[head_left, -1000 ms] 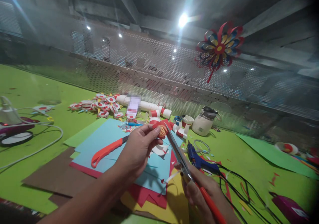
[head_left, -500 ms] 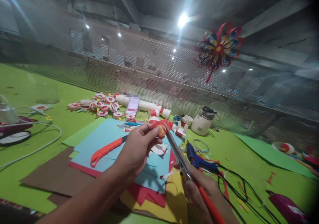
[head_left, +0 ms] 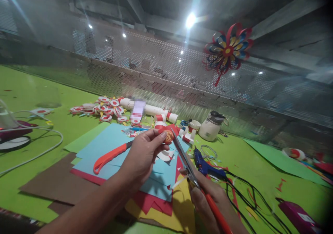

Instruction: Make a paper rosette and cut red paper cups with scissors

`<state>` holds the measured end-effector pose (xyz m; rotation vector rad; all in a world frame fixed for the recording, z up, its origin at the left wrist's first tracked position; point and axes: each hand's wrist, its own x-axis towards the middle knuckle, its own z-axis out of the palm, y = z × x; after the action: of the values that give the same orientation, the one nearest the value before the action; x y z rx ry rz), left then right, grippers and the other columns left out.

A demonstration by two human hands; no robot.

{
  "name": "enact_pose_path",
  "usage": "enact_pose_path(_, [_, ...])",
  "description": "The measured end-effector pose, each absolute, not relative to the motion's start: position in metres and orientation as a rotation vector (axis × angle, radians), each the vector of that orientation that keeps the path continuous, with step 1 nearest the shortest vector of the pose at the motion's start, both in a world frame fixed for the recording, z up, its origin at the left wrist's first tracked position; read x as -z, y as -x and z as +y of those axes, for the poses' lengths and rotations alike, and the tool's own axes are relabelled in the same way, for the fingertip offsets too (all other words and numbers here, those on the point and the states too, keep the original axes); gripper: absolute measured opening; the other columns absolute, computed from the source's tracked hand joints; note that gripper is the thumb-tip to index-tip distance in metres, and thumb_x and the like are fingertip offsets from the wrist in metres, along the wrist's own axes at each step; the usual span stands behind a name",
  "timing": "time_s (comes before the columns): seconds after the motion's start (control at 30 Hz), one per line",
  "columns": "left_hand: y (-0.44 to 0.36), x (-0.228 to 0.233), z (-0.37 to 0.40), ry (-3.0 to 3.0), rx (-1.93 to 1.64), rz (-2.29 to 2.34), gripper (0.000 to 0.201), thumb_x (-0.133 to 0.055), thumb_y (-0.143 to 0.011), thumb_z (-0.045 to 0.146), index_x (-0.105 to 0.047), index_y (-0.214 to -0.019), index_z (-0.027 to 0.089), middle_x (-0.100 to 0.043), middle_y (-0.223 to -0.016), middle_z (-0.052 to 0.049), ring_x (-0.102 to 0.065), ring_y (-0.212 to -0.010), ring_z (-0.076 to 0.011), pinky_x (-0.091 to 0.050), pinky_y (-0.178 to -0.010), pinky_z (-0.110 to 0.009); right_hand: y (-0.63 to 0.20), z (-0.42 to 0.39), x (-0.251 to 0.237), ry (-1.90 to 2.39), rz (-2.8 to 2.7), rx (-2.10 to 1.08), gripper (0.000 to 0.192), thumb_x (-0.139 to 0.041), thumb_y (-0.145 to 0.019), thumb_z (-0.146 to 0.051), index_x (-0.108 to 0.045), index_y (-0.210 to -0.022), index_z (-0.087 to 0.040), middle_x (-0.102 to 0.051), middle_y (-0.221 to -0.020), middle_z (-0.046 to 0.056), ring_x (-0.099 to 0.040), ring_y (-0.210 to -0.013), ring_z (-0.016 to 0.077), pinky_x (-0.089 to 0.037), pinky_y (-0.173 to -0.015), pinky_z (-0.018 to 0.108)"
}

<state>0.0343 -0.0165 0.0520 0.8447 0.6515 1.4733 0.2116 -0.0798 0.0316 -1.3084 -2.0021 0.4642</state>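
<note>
My left hand (head_left: 145, 150) pinches a piece of red paper (head_left: 172, 130) that bears a round gold emblem (head_left: 169, 136). In my right hand (head_left: 205, 195) is a pair of scissors (head_left: 186, 159) with orange-red handles, their blades at the right edge of the red paper. The blades look nearly closed; whether paper lies between them I cannot make out. Beneath both hands is a stack of light blue paper (head_left: 99, 147), red paper (head_left: 153, 204) and yellow paper (head_left: 184, 206). An orange-handled tool (head_left: 111, 156) lies on the stack beside my left forearm, its far end hidden.
A blue glue gun (head_left: 208, 166) with black cables lies right of my hands. Behind stand a white jug (head_left: 210, 126) and red-and-white paper cups (head_left: 194, 125). Round red-and-white paper pieces (head_left: 104, 109) are heaped back left. A mesh screen (head_left: 156, 70) borders the green table (head_left: 234, 157).
The view has shifted very slightly. Both hands, the red paper and the scissors keep almost the same position.
</note>
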Motion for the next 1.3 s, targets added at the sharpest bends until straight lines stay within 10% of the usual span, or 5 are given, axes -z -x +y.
enact_pose_path(1.3, [-0.0344, -0.0493, -0.0124, -0.975, -1.528, 0.644, 0.019, -0.061, -0.078, 0.031, -0.055, -0.07, 0.015, -0.056, -0.07, 0.0, -0.047, -0.053, -0.0071, -0.04, -0.052, -0.022, -0.2126, -0.0789, -0.0343, 1.227, -2.044, -0.477, 0.043, -0.037, -0.089, -0.051, -0.065, -0.094, -0.018, -0.061, -0.065, 0.002, -0.054, -0.057, 0.0158, -0.043, -0.055, 0.024])
